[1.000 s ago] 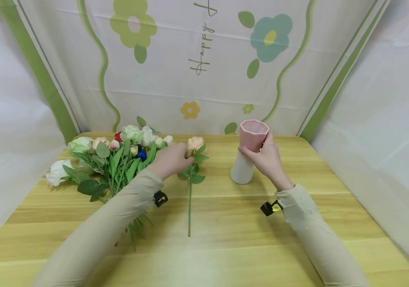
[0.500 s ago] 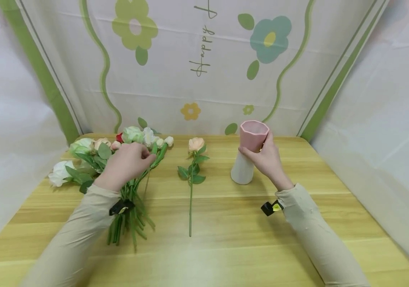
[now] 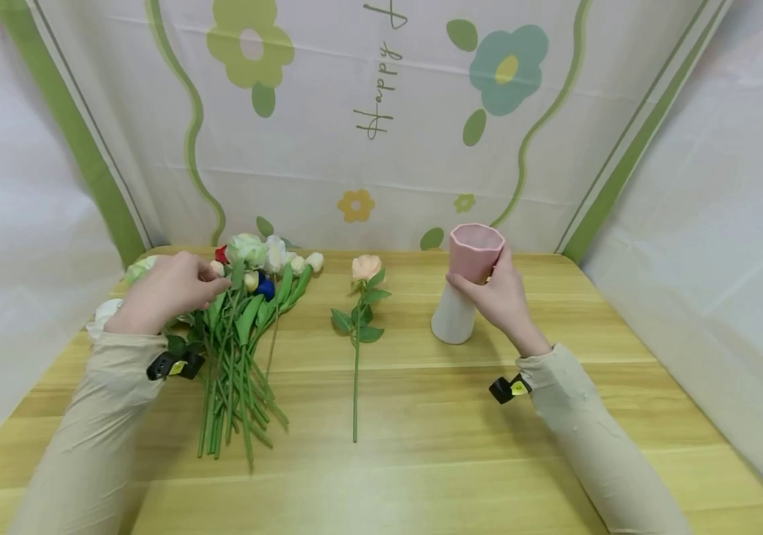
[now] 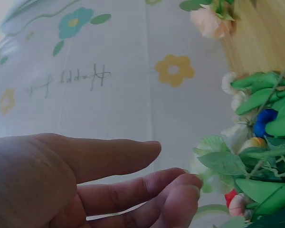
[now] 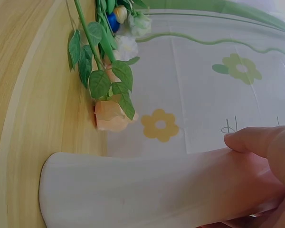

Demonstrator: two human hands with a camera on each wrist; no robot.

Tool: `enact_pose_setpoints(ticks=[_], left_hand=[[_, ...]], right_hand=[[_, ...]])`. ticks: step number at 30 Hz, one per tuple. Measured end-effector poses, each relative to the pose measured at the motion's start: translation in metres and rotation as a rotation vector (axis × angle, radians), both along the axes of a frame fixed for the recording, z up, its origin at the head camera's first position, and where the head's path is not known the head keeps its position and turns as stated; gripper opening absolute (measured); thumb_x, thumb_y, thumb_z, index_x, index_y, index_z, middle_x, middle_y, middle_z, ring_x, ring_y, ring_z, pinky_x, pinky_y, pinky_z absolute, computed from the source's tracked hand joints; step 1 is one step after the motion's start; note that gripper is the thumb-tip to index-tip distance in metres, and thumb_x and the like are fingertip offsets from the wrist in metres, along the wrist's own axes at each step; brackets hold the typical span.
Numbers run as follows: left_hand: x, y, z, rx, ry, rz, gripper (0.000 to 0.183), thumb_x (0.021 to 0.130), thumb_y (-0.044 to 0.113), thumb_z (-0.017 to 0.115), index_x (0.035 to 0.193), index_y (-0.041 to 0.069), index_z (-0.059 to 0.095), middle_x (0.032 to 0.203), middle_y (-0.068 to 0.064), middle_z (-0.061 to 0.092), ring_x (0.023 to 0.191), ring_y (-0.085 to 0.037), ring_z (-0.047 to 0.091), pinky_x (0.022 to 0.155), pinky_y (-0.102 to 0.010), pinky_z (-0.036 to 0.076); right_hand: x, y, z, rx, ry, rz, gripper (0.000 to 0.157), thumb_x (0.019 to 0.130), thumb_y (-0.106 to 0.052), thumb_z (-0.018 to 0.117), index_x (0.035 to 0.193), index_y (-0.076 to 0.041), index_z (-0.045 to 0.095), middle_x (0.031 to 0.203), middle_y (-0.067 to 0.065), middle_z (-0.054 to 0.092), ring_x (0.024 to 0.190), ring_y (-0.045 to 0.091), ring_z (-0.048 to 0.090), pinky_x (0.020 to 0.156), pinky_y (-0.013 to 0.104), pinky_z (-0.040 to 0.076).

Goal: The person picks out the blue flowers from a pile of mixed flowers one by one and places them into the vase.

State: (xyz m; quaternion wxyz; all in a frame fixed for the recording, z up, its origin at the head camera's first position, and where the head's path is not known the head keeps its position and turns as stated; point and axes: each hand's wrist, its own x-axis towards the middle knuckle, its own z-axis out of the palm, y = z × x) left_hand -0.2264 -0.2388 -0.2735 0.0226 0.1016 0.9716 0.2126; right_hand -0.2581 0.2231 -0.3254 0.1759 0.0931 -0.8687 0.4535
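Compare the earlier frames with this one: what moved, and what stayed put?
The left hand moved left, away from the single peach rose, across the pile of flowers to its far left side, where its fingers now touch the blooms; no grip is visible. The rose lies alone where it was. The right hand holds the pink-and-white vase upright as before.

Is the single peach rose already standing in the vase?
No, the peach rose lies flat on the table, apart from the vase.
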Motion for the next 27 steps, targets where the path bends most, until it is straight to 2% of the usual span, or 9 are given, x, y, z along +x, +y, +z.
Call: enact_pose_setpoints(ticks=[4, 7, 13, 16, 22, 27], left_hand=[[-0.006, -0.004, -0.002, -0.012, -0.025, 0.000, 0.038, 0.099, 0.033, 0.058, 0.068, 0.011, 0.063, 0.076, -0.004, 0.067, 0.059, -0.019, 0.060, 0.057, -0.038, 0.044], [-0.008, -0.005, -0.002, -0.014, -0.029, 0.001, 0.035, 0.098, 0.030, 0.058, 0.073, 0.009, 0.069, 0.071, -0.005, 0.066, 0.058, -0.020, 0.058, 0.056, -0.038, 0.044], [-0.008, -0.002, -0.003, -0.023, -0.044, -0.003, 0.036, 0.098, 0.027, 0.059, 0.067, 0.011, 0.065, 0.066, -0.004, 0.063, 0.055, -0.020, 0.053, 0.054, -0.036, 0.040], [-0.009, -0.002, -0.007, -0.022, -0.063, -0.002, 0.038, 0.098, 0.025, 0.059, 0.063, 0.012, 0.061, 0.064, -0.003, 0.061, 0.053, -0.019, 0.051, 0.054, -0.035, 0.039], [-0.015, -0.004, -0.018, 0.002, -0.068, -0.013, 0.039, 0.097, 0.021, 0.062, 0.059, 0.012, 0.060, 0.062, -0.004, 0.062, 0.054, -0.022, 0.055, 0.056, -0.035, 0.041], [-0.018, -0.009, -0.024, 0.004, -0.054, -0.021, 0.044, 0.095, 0.019, 0.063, 0.053, 0.011, 0.054, 0.057, -0.005, 0.061, 0.045, -0.018, 0.048, 0.057, -0.037, 0.042]], right_hand=[[-0.001, 0.000, 0.003, -0.003, -0.006, 0.000, 0.096, 0.082, -0.030, 0.082, 0.151, -0.008, 0.020, 0.138, 0.018, 0.046, 0.120, 0.032, 0.052, 0.093, 0.051, 0.046], [-0.001, 0.001, 0.003, -0.009, -0.013, 0.002, 0.096, 0.082, -0.031, 0.082, 0.151, -0.008, 0.019, 0.139, 0.017, 0.045, 0.121, 0.031, 0.051, 0.094, 0.050, 0.046], [-0.001, 0.002, 0.001, -0.008, -0.012, 0.001, 0.096, 0.082, -0.030, 0.082, 0.151, -0.008, 0.019, 0.139, 0.017, 0.045, 0.121, 0.031, 0.051, 0.094, 0.050, 0.046], [-0.002, 0.003, 0.000, 0.002, -0.008, 0.000, 0.096, 0.082, -0.031, 0.082, 0.151, -0.007, 0.020, 0.138, 0.018, 0.046, 0.120, 0.032, 0.052, 0.093, 0.050, 0.046], [-0.001, 0.002, 0.000, 0.008, -0.009, -0.002, 0.096, 0.081, -0.032, 0.083, 0.150, -0.006, 0.020, 0.137, 0.020, 0.047, 0.120, 0.033, 0.052, 0.092, 0.051, 0.047], [0.000, 0.001, 0.000, 0.013, -0.011, -0.006, 0.096, 0.081, -0.031, 0.083, 0.149, -0.006, 0.021, 0.136, 0.020, 0.047, 0.119, 0.033, 0.052, 0.092, 0.051, 0.047]])
